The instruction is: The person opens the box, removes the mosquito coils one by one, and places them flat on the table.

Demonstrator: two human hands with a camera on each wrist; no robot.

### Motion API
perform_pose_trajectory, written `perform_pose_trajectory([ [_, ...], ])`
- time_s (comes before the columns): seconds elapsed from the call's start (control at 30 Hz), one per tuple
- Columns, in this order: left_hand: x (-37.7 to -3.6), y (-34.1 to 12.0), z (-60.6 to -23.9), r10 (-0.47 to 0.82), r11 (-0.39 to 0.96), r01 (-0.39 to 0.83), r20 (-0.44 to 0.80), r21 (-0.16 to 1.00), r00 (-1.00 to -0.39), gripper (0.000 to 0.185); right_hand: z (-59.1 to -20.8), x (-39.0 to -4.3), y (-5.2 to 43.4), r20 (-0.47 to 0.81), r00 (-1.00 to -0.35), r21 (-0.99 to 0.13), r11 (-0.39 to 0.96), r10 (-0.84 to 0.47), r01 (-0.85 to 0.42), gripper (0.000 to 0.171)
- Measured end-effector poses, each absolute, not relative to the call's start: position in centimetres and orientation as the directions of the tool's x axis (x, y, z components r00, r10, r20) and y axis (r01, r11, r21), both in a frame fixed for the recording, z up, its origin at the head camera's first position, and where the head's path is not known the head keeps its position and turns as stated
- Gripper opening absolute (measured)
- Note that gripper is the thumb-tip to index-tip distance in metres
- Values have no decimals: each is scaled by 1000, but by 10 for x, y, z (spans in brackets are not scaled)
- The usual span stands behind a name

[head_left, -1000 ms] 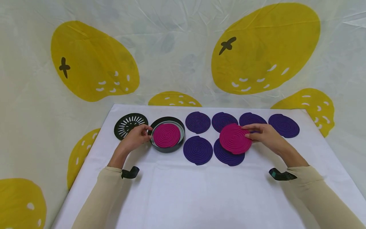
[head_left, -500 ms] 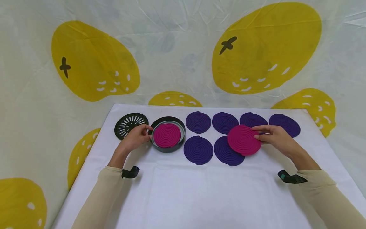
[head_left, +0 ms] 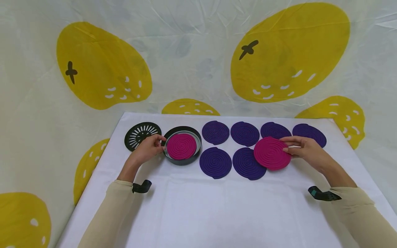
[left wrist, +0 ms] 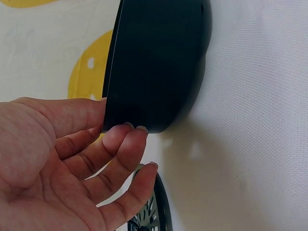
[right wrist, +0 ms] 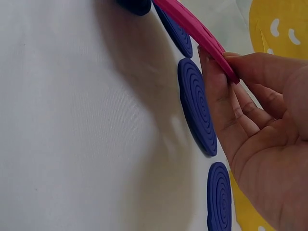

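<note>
Pink coils point(head_left: 272, 153) number two, purple coils point(head_left: 215, 162) six.

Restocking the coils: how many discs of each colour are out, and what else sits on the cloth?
Purple coils: 6
Pink coils: 2
Black tray: 1
Slotted black lid: 1
Total: 10

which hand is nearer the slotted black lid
Left. The left hand rests against the black tray right beside the slotted black lid; the right hand holds a pink coil far across.
</note>
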State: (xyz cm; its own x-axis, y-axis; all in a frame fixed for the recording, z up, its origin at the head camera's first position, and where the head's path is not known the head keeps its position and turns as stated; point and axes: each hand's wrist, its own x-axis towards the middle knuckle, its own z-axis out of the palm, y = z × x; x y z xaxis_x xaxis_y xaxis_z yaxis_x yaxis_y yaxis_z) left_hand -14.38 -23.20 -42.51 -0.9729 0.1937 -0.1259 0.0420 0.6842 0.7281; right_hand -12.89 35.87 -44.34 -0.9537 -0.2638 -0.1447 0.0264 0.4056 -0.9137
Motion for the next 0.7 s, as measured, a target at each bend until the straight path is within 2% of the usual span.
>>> perform_pose_trajectory([
  [0.7,-145,-233,-428,194,683,42,-125,729,-973,34,-452,-124,382,-168,-953,-892,450,-251,39,44],
])
